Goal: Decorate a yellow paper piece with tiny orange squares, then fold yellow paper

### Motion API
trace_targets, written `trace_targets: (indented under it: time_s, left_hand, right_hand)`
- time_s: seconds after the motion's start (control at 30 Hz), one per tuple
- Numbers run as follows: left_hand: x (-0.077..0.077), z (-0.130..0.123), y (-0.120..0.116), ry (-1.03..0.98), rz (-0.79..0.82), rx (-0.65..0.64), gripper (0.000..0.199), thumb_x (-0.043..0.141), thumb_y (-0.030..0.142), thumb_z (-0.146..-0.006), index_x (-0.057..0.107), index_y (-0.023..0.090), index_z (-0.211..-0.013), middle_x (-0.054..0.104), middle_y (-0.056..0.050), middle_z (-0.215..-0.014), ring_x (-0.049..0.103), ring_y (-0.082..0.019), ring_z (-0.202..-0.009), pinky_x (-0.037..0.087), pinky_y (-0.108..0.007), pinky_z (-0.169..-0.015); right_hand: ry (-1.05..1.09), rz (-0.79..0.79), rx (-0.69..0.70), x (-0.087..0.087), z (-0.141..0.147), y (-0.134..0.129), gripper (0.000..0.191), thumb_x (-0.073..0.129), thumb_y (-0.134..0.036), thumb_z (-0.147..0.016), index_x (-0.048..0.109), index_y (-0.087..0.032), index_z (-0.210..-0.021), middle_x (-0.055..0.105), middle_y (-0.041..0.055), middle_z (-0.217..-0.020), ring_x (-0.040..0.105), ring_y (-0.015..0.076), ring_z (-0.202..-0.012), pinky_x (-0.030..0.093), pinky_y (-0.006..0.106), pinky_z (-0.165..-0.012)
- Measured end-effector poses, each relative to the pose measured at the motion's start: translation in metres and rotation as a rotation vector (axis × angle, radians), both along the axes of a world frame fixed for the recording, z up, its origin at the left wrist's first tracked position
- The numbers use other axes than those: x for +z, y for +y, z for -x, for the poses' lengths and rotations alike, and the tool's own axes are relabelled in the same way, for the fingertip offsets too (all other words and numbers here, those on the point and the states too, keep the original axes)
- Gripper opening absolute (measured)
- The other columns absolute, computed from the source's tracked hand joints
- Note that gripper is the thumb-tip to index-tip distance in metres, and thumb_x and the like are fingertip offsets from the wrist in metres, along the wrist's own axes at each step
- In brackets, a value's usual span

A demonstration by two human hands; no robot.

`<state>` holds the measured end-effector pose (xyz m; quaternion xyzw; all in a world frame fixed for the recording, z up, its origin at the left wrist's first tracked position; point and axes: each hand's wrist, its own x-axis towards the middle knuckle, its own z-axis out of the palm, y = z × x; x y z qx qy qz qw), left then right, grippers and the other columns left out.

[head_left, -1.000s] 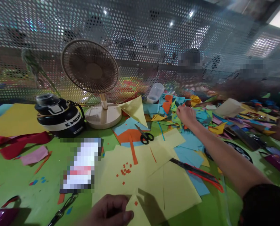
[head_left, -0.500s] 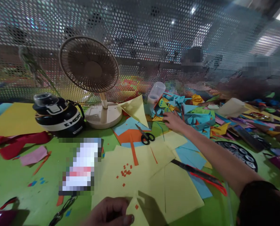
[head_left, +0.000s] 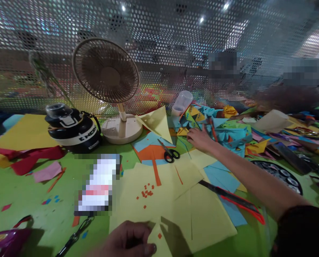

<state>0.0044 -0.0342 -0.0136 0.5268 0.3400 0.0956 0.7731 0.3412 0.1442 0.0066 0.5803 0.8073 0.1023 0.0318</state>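
At the bottom edge my left hand (head_left: 132,237) pinches a folded piece of pale yellow paper (head_left: 160,242) between thumb and fingers. A small orange paper square (head_left: 159,236) sits on that piece. My right arm stretches across the table, and my right hand (head_left: 200,139) is at a heap of folded papers (head_left: 233,134), its fingers bent and slightly apart; nothing shows clearly in them. Black-handled scissors (head_left: 171,153) lie left of it. Below them, small orange paper bits (head_left: 147,192) are scattered on large yellow sheets (head_left: 129,217).
A red-and-black cutter (head_left: 229,198) lies on the papers. A desk fan (head_left: 121,130), a black bottle (head_left: 75,134) and a clear plastic cup (head_left: 183,101) stand at the back. A blurred phone (head_left: 99,184) lies left, a black round tray (head_left: 279,175) right. Perforated metal (head_left: 159,43) rises behind.
The view has shifted slightly, so everything sits a little farther right in the picture. My left hand still holds the yellow paper; my right hand stays at the heap.
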Motion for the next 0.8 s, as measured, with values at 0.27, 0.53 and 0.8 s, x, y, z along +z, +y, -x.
trace_targets:
  time_s: [0.27, 0.53, 0.8]
  left_hand:
    - [0.014, 0.0, 0.0, 0.057, 0.153, 0.017, 0.038, 0.07, 0.049, -0.071, 0.057, 0.014, -0.063, 0.046, 0.005, -0.057, 0.035, -0.007, -0.051, 0.023, -0.021, -0.048]
    - [0.023, -0.003, -0.003, -0.049, 0.117, 0.141, 0.035, 0.071, 0.045, -0.073, 0.056, 0.015, -0.062, 0.047, 0.007, -0.051, 0.031, -0.004, -0.043, 0.018, -0.02, -0.042]
    - [0.029, -0.007, -0.01, -0.101, 0.074, 0.104, 0.038, 0.071, 0.049, -0.071, 0.057, 0.015, -0.06, 0.044, 0.007, -0.05, 0.033, -0.005, -0.045, 0.022, -0.02, -0.042]
  right_hand:
    - [0.112, 0.012, 0.114, -0.011, 0.02, -0.069, 0.027, 0.054, -0.043, -0.085, 0.063, -0.018, -0.087, 0.063, 0.01, -0.096, 0.056, 0.027, -0.095, 0.032, 0.048, -0.094]
    - [0.087, 0.015, 0.182, -0.005, 0.03, -0.101, 0.009, 0.051, -0.022, -0.081, 0.059, -0.02, -0.076, 0.064, 0.0102, -0.098, 0.057, 0.0261, -0.091, 0.038, 0.043, -0.088]
    - [0.082, 0.016, 0.008, -0.006, 0.019, -0.083, 0.025, 0.04, -0.021, -0.083, 0.064, -0.021, -0.085, 0.065, 0.0152, -0.088, 0.061, 0.0313, -0.088, 0.046, 0.044, -0.076]
